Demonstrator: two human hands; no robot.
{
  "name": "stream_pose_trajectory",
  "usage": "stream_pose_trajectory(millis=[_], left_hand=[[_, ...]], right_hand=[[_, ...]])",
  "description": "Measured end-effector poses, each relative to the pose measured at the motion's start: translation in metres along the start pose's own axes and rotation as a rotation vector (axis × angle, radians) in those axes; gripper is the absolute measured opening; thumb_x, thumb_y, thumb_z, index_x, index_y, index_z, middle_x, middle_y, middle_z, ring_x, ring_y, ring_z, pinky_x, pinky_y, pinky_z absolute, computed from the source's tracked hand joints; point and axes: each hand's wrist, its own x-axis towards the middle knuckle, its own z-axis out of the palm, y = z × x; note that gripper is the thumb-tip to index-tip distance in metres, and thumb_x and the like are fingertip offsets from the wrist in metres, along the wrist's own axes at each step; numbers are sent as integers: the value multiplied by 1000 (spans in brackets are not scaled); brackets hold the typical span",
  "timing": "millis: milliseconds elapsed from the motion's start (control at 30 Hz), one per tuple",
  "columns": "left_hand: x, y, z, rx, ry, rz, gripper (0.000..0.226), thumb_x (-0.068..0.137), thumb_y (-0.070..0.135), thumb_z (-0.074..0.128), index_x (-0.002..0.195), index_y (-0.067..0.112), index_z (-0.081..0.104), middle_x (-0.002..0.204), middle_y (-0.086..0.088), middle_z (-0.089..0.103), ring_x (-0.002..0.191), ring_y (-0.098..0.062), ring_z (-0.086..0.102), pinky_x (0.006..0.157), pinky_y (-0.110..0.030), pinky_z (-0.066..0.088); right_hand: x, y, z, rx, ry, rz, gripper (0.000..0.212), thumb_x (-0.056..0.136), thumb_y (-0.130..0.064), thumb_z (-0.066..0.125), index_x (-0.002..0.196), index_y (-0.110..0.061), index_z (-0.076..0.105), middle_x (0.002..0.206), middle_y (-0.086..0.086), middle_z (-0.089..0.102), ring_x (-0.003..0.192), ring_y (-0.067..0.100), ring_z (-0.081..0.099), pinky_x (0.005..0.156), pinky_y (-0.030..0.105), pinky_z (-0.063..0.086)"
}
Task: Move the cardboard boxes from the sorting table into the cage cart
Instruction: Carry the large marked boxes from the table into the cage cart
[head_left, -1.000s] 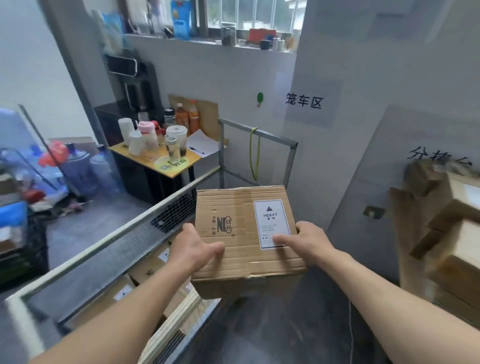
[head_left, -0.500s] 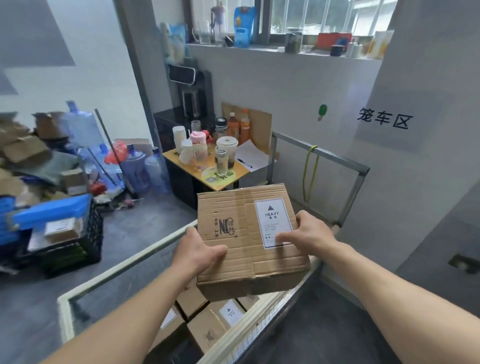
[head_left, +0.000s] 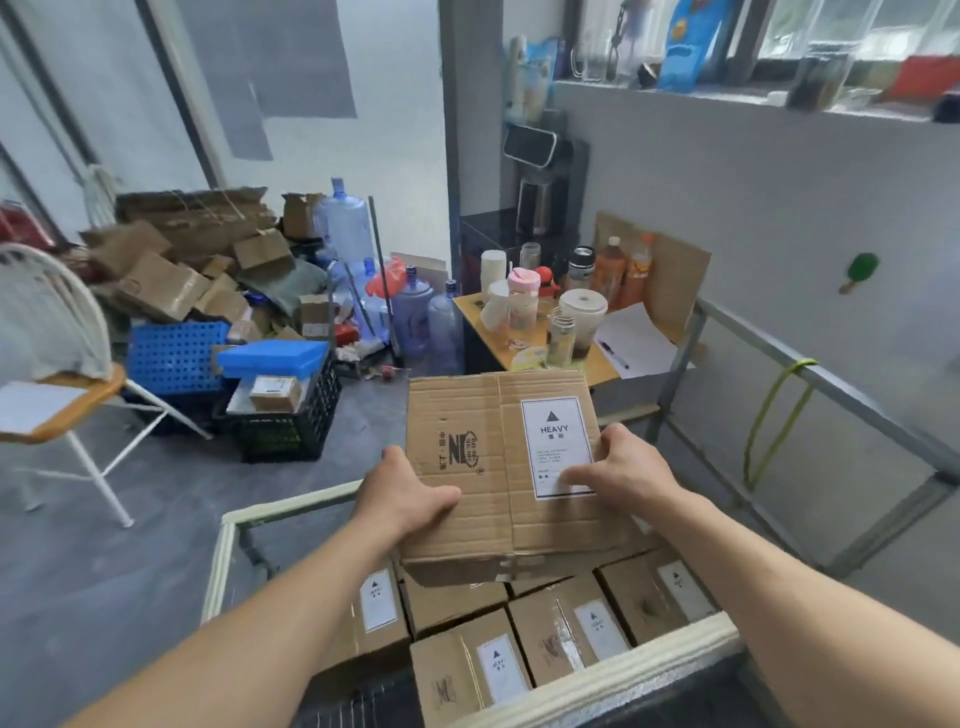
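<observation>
I hold a brown cardboard box (head_left: 483, 499) with a white HEAVY label in the air over the cage cart (head_left: 613, 680). My left hand (head_left: 402, 493) grips its left edge, thumb on top. My right hand (head_left: 621, 473) grips its right edge, thumb across the label. Under the box, several labelled cardboard boxes (head_left: 566, 639) are packed side by side inside the cart. The held box hides the ones further in. The sorting table is out of view.
A padded rail frames the cart's near and left sides, with a grey metal rail (head_left: 831, 379) and a green strap (head_left: 774, 415) on the right. A small table with bottles (head_left: 550, 317) stands beyond. A black crate (head_left: 285, 421), blue crates, water jugs, scrap cardboard and a chair (head_left: 57, 384) fill the left floor.
I have turned left and carried the box from beside the cart to a spot over its inside. The packed boxes in the cart have come into view below it. Both hands keep their grip.
</observation>
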Motion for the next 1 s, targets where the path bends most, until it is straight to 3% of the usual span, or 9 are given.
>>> stream_pose_trajectory(millis=[100, 233, 433, 600, 733, 900, 1000], left_hand=[[6, -17, -6, 14, 18, -54, 67, 70, 52, 81, 112, 15, 46, 99, 3, 56, 87, -16, 55, 61, -27, 40], [12, -50, -8, -18, 26, -122, 64, 71, 49, 82, 111, 15, 45, 97, 3, 56, 88, -17, 56, 61, -28, 40], [27, -122, -4, -69, -15, -194, 72, 64, 50, 84, 116, 16, 49, 110, 0, 63, 98, -20, 61, 80, -33, 54], [44, -207, 8, -55, -70, -268, 67, 71, 46, 83, 113, 14, 41, 108, 0, 57, 94, -19, 57, 71, -30, 45], [52, -290, 34, -48, -137, -343, 71, 68, 44, 83, 118, 14, 45, 107, 1, 60, 91, -17, 60, 69, -30, 52], [47, -380, 82, -14, -218, -456, 66, 75, 36, 82, 122, 10, 43, 101, 1, 57, 82, -12, 57, 55, -22, 41], [45, -415, 117, 38, -260, -493, 70, 76, 40, 80, 126, 8, 44, 108, -2, 60, 87, -16, 59, 54, -24, 40]], right_hand=[[14, -12, 17, -10, -28, -38, 55, 69, -45, 87, 107, -24, 53, 99, -9, 62, 89, 8, 59, 70, 31, 50], [30, -27, 50, -29, -79, -56, 58, 69, -45, 88, 110, -23, 53, 102, -7, 63, 92, 12, 60, 75, 33, 52], [41, -49, 120, -85, -160, -40, 53, 68, -47, 87, 99, -22, 52, 94, -9, 60, 88, 14, 58, 73, 34, 47], [44, -59, 211, -126, -204, -3, 60, 69, -49, 86, 108, -20, 51, 97, -7, 59, 95, 19, 58, 75, 35, 46], [44, -52, 303, -127, -265, 39, 57, 71, -46, 86, 108, -22, 50, 91, -12, 55, 90, 16, 57, 71, 33, 43], [38, -17, 410, -140, -367, 114, 54, 73, -43, 85, 108, -22, 49, 91, -11, 57, 86, 13, 57, 69, 31, 46], [37, 12, 456, -153, -411, 167, 57, 73, -42, 85, 112, -23, 48, 100, -6, 61, 92, 17, 60, 71, 31, 48]])
